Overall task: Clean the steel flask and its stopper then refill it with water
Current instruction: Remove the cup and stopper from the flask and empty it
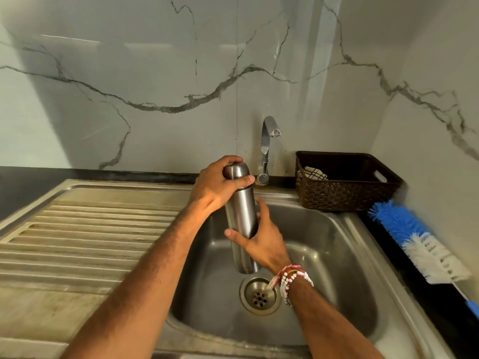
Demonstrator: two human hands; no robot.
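Holding flask [241, 211] upright over sink [337, 255], beside tap [269, 141] | gripping cap [236, 172] in left hand [220, 182], fingers [230, 159] curled round it, probably readying to unscrew | clasping body in right hand [261, 237], fingers [262, 204] wrapped, bracing against twist | noting brush [414, 239] lying on tabletop [420, 307], within reach for scrubbing

Open room over the drainboard [85, 229] at left and in the sink [337, 255] right of the flask [242, 211], down to the drain [260, 296]. Behind, tight: tap [265, 149] just beside the flask's top, wall [155, 73] close after. At right, basket [344, 193] and brush [420, 244] lining the counter [420, 299] past the rim.
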